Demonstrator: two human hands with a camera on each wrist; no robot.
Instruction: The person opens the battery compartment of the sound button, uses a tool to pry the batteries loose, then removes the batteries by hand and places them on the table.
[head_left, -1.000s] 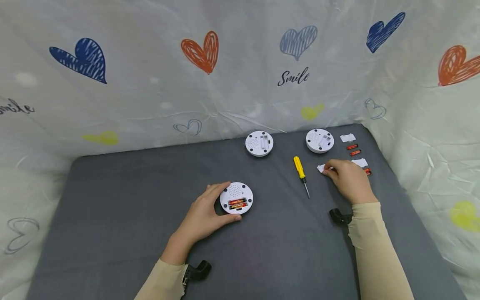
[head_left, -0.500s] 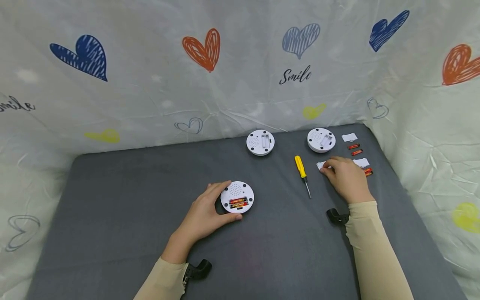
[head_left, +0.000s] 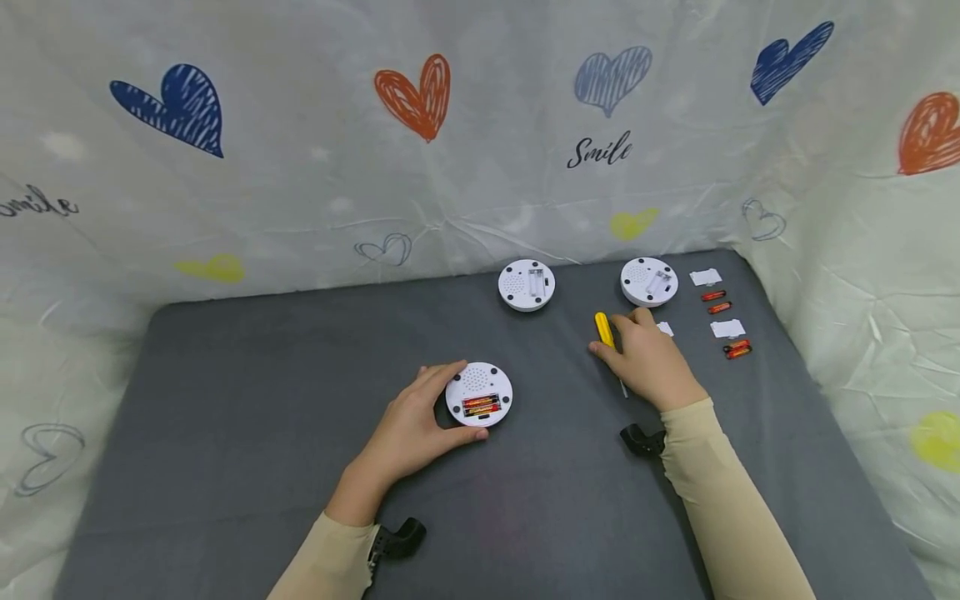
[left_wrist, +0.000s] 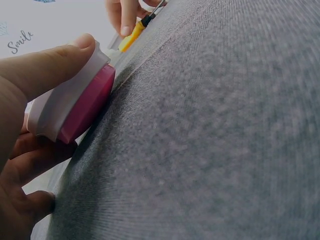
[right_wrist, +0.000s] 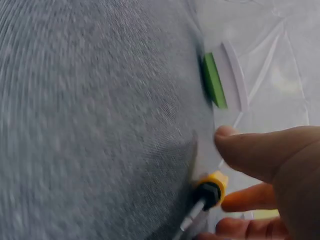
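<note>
My left hand (head_left: 411, 429) grips a round white battery device (head_left: 475, 381) between thumb and fingers, its speaker holes and battery bay facing up. Two red-and-black batteries (head_left: 480, 406) lie side by side in the bay. In the left wrist view the underside of the device (left_wrist: 87, 107) is pink. My right hand (head_left: 651, 360) is over a yellow-handled screwdriver (head_left: 603, 327) lying on the table. In the right wrist view the thumb (right_wrist: 250, 150) stands apart from the screwdriver (right_wrist: 212, 189), while the other fingers are beside its handle.
Two more white devices stand at the back, one in the middle (head_left: 514, 287) and one at right (head_left: 637, 282), their bays without batteries. White covers (head_left: 727, 329) and several loose batteries (head_left: 720, 307) lie at the right. A white cover (head_left: 666, 328) is partly hidden behind my right hand.
My right hand has left the small white cover and moved left to the screwdriver, its thumb and fingers spreading. My left hand keeps hold of the device in the same place.
</note>
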